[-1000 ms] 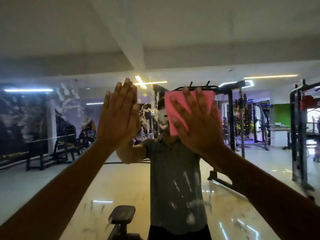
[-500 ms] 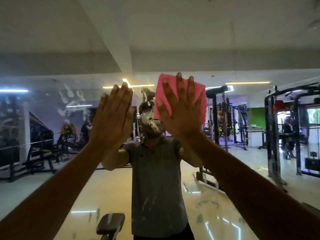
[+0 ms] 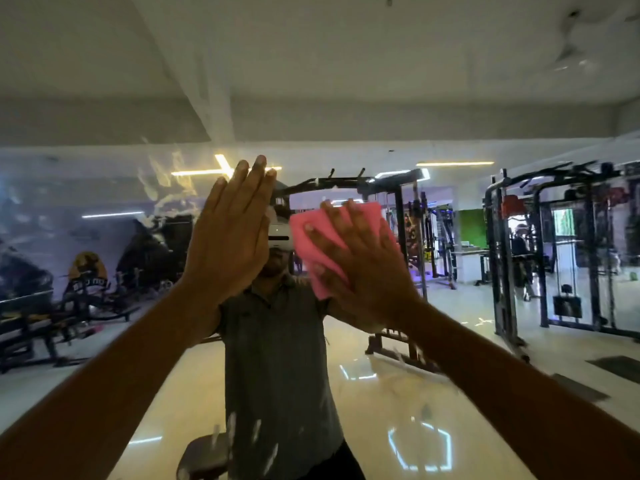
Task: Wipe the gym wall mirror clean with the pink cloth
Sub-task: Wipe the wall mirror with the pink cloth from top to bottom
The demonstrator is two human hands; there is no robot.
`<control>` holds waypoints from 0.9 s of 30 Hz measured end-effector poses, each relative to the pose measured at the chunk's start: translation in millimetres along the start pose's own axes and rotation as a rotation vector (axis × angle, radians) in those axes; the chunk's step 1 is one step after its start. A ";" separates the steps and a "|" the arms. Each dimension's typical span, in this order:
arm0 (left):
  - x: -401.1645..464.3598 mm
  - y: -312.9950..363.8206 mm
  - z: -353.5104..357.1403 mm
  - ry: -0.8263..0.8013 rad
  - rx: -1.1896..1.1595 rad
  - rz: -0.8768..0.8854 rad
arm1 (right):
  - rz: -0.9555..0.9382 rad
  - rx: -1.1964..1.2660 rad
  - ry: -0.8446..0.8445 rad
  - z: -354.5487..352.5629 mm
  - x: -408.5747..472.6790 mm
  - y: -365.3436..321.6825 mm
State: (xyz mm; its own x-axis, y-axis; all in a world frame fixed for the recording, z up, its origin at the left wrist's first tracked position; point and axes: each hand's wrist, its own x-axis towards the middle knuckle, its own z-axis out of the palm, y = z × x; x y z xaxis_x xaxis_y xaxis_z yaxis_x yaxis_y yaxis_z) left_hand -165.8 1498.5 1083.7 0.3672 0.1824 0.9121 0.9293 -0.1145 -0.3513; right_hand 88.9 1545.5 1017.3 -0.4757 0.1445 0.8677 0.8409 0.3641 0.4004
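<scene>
smeared gym mirror (image 3: 450, 341) | right hand (image 3: 360, 268) flat on folded pink cloth (image 3: 311, 237) | left hand (image 3: 232, 237) flat

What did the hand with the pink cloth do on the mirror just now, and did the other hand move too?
The right hand slid the flat pink cleaning cloth up the gym wall mirror, then back down and a little sideways, its fingers now leaning to the left. The left hand stayed flat and open on the glass beside it. White smears at upper left and low on the mirror remain unwiped.
</scene>
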 end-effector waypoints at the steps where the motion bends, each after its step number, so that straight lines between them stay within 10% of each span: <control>1: 0.6 -2.6 -0.6 -0.006 -0.010 0.001 | 0.039 -0.037 0.016 0.7 -1.6 16.3; 5: 1.1 -3.3 0.4 -0.026 0.023 0.016 | 0.418 0.010 0.099 -13.3 66.2 22.2; 11: -0.7 -3.0 -3.0 -0.026 0.032 0.022 | 0.007 -0.065 -0.048 -6.9 3.6 20.2; 17: 0.2 0.8 -0.9 0.000 -0.037 -0.016 | 0.282 -0.100 0.024 -25.9 92.1 29.2; 22: 2.3 -0.6 -1.8 0.010 -0.064 -0.005 | -0.121 -0.043 -0.050 -14.1 21.7 35.3; 27: 1.8 7.8 0.6 0.030 -0.061 -0.036 | 0.227 -0.034 0.064 -32.3 97.1 52.4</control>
State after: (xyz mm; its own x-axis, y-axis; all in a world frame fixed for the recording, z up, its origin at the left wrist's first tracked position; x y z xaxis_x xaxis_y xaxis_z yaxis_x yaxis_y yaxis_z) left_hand -157.8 1498.6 1082.5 0.3316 0.1578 0.9301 0.9373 -0.1676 -0.3057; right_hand 95.1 1548.9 1132.0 -0.2568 0.1598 0.9532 0.9332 0.2975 0.2015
